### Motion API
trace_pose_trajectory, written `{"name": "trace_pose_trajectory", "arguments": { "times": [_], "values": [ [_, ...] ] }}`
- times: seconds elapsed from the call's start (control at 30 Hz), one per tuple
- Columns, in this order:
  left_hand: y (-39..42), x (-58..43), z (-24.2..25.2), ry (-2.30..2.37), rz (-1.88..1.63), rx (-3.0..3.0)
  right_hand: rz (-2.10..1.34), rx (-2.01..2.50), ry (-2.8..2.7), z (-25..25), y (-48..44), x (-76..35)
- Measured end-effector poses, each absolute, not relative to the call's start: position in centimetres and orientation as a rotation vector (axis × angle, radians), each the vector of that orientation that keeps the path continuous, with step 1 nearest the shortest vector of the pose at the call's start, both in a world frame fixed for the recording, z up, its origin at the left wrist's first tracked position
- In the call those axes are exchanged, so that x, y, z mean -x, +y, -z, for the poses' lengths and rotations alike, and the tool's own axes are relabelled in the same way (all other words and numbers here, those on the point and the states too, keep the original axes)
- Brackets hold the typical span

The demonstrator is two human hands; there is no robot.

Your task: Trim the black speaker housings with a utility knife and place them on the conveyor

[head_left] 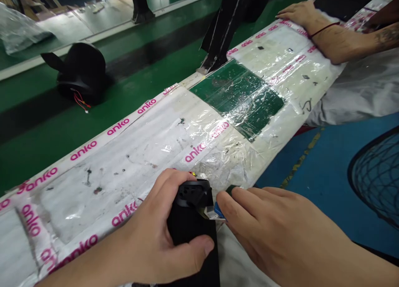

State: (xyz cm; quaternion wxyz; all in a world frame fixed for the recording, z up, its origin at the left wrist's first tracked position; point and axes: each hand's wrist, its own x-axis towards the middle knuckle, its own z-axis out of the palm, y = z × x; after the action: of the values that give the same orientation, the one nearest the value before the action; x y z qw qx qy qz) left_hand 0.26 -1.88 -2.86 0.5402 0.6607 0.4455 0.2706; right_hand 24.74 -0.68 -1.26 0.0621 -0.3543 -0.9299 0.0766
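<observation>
Low in the view, my left hand [168, 237] is wrapped round a black plastic housing [193, 233], its thumb along the near side and its fingers over the top end. That end has a dark recessed part with small openings. Closed round a small blue-handled cutter [218, 211] is my right hand [268, 224]; most of the tool is hidden in the fingers. Its flat metal blade touches or nearly touches the housing's edge beside the recess. A bit of yellow and red [193, 174] shows behind my left fingertips.
A ledge [149, 145] covered in white sheet and "anko" tape runs diagonally, with a green patch [240, 96]. Beyond it, a black housing with red wires [77, 73] sits on a green conveyor belt [131, 83]. Another person's hand [299, 15] rests far right. A black mesh basket [377, 175] stands right.
</observation>
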Motion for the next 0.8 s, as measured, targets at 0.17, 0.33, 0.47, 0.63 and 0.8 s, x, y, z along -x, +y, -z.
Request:
{"name": "trace_pose_trajectory", "arguments": {
  "times": [0.17,0.33,0.47,0.63,0.8],
  "values": [
    [-1.8,-0.3,2.9,1.059,-0.655,-1.597,-0.219,1.039,-2.838,0.7,-0.2,-24.9],
    [-1.8,-0.5,2.7,1.051,-0.66,-1.579,-0.22,1.013,-2.893,0.0,0.2,-24.7],
    [-2.0,-0.6,2.7,1.058,-0.664,-1.562,-0.161,1.082,-2.873,0.3,0.1,-24.1],
    [-2.2,-0.8,2.7,1.071,-0.676,-1.562,-0.206,1.138,-2.857,0.4,0.0,-23.8],
    [-2.0,-1.8,2.2,1.143,-0.665,-1.602,-0.344,1.199,-2.916,-1.2,0.4,-23.9]
  ]
}}
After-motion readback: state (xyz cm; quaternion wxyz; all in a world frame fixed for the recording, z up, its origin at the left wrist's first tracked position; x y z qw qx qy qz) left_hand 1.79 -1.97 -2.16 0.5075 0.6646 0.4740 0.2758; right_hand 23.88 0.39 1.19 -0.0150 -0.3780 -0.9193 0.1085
